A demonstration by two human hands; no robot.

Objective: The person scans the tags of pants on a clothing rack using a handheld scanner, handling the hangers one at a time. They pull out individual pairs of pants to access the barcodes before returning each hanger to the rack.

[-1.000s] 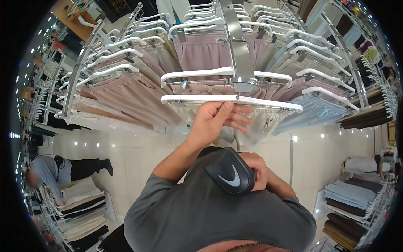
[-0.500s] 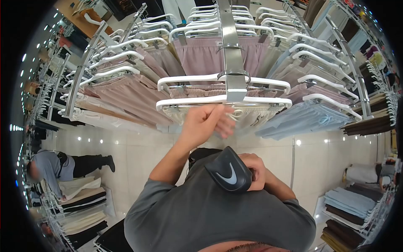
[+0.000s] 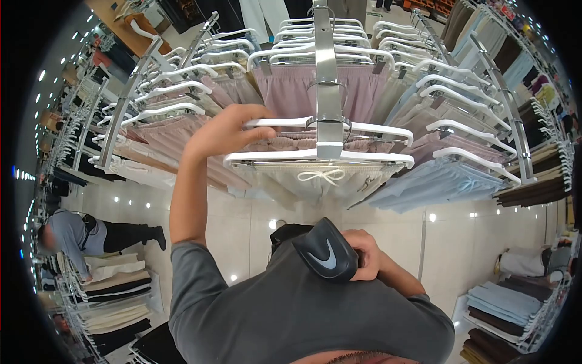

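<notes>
My left hand [image 3: 227, 130] is closed round the left end of a white hanger [image 3: 382, 130], fingers behind it and thumb in front. Pink gathered-waist bottoms [image 3: 357, 144] hang from this hanger, mostly hidden. Just in front, another white hanger [image 3: 267, 158] carries cream bottoms [image 3: 339, 185] with a bow-tied drawstring [image 3: 321, 176]. Held close against my chest, a black handheld scanner [image 3: 324, 252] with a light grey curved mark sits in my right hand [image 3: 367, 255]; its grip is partly hidden by the fingers.
A metal rail [image 3: 327, 79] runs away from me between hangers. Pink bottoms [image 3: 170, 136] hang to the left, light blue ones [image 3: 442, 179] to the right. A person [image 3: 79, 233] bends over folded clothes [image 3: 121, 276] at the left. More folded stacks [image 3: 506, 303] lie at the right.
My left hand has moved up and left from the cream bottoms' waistband to the hanger behind. The drawstring bow is now uncovered. My right hand still holds the scanner at my chest.
</notes>
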